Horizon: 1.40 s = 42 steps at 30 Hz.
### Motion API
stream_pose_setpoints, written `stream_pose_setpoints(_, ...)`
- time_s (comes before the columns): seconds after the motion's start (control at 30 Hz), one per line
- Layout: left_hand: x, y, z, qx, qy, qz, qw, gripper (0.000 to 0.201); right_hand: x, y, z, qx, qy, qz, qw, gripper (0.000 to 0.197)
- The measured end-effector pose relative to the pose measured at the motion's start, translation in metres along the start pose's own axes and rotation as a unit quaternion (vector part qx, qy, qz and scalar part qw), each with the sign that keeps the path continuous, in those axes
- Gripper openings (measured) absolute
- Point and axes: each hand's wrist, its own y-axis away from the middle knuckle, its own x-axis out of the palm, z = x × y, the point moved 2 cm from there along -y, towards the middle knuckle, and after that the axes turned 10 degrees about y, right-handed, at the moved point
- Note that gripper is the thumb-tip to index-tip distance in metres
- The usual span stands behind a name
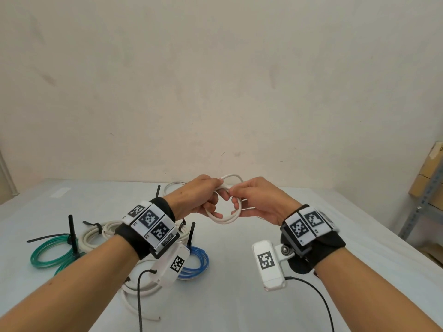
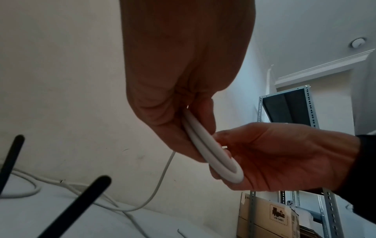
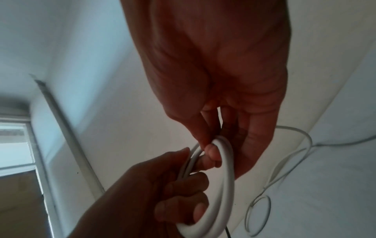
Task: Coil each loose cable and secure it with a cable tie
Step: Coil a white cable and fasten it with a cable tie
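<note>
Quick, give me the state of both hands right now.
Left hand: fingers curled round the white cable coil, holding it.
Right hand: pinching the same coil at its top.

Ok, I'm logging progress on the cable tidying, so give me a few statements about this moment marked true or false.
1. Both hands hold a white cable coil above the table. True: the left hand and the right hand both grip it.
2. The held coil already has a black cable tie around it. False: no tie shows on it in any view.
3. A green coil lies on the table with a black cable tie on it. True.
4. The blue coil lies to the right of the right hand. False: it lies under the left wrist.
5. All of the white cable is wound up. False: a loose stretch trails on the table.
</note>
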Motion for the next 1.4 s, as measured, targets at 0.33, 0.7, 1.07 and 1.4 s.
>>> stream_pose_setpoints(0.33, -0.006, -0.003, 0.0, -0.044, -0.071, -0.006, 0.997, 0.04, 0.001, -0.004, -0.005, -0.117, 0.113, -0.066, 0.985, 0.024)
stream_pose_setpoints(0.7, -0.009, -0.005, -0.004, 0.039, -0.062, -0.06, 0.996, 0.035, 0.003, -0.005, 0.011, -0.174, 0.501, -0.179, 0.829, 0.025)
stream_pose_setpoints(1.07, -0.003, 0.001, -0.009, 0.108, 0.103, -0.084, 0.985, 0.033, 0.003, -0.004, 0.011, -0.163, 0.224, -0.1, 0.956, 0.02)
stream_pose_setpoints(1.4, 0.005, -0.003, -0.013, 0.126, 0.227, -0.021, 0.966, 0.033, -0.002, 0.002, 0.027, -0.09, -0.226, 0.02, 0.97, 0.024)
